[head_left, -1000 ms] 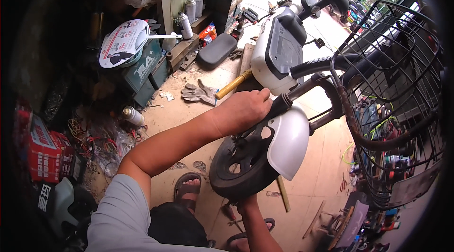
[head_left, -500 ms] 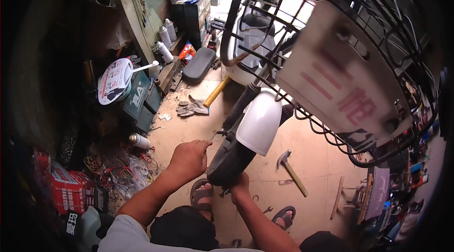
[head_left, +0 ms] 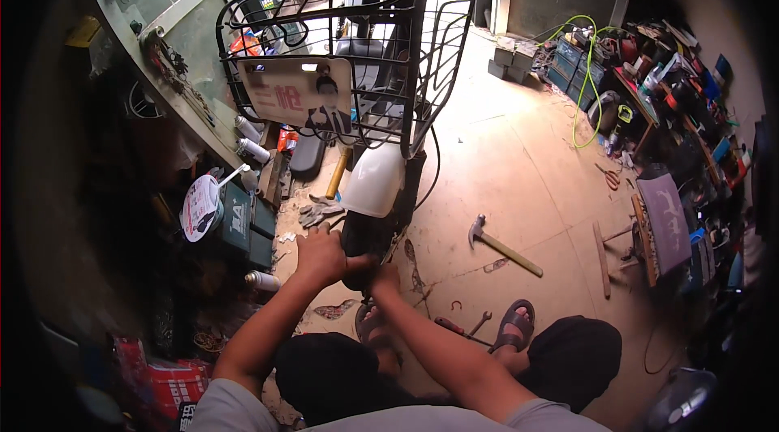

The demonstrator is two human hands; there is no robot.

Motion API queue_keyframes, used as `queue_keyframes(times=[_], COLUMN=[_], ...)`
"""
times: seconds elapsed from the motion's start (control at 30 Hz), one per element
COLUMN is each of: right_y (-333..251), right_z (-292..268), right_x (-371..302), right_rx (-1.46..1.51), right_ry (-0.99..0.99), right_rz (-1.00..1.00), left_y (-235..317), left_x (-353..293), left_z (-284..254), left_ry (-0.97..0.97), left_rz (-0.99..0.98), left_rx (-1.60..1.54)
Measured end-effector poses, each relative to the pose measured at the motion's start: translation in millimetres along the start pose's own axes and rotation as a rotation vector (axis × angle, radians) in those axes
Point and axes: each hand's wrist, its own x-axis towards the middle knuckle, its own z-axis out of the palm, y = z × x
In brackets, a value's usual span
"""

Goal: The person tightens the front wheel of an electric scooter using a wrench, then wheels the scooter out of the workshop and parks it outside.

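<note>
In front of me stands a two-wheeler, its front wheel [head_left: 365, 236] between my arms under a white mudguard [head_left: 376, 182]. My left hand [head_left: 321, 257] is closed round the tyre from the left, the thumb lying across its near face. Low on the wheel's right side is my right hand [head_left: 385, 278], against or close to the tyre; its fingers are mostly hidden. Above the mudguard hangs a black wire basket [head_left: 415, 67] with a pale printed plate [head_left: 272, 94] on its front.
On the floor to the right lies a claw hammer [head_left: 507, 247]; a wrench [head_left: 481, 322] is near my sandalled foot. Beyond are scissors [head_left: 610, 178] and a small wooden stool [head_left: 647, 229]. Left of the wheel are grey gloves [head_left: 319, 211], a yellow handle [head_left: 338, 172] and a spray can [head_left: 263, 280].
My view has swung right and the basket sits farther left and looks smaller. The wheel stands more upright. My left hand has gone from beside the fork onto the tyre.
</note>
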Motion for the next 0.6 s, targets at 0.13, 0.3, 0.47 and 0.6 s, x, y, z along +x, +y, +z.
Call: queue_keyframes(times=[0.13, 0.3, 0.47, 0.6], right_y=[-21, 12, 28, 72], right_z=[-15, -39, -65, -67], right_x=[-26, -21, -27, -15], right_rx=[0.382, 0.72, 1.373, 1.679], right_ry=[-0.063, 0.001, -0.477, -0.939], right_rz=[0.094, 0.149, 0.188, 0.251], left_y=[-21, -24, -24, -18], left_x=[0, -5, -2, 7], left_z=[4, 12, 20, 6], left_ry=[-0.029, 0.012, 0.007, -0.034], left_rz=[-0.082, -0.002, 0.009, -0.016], left_rx=[-0.022, 0.012, 0.031, -0.021])
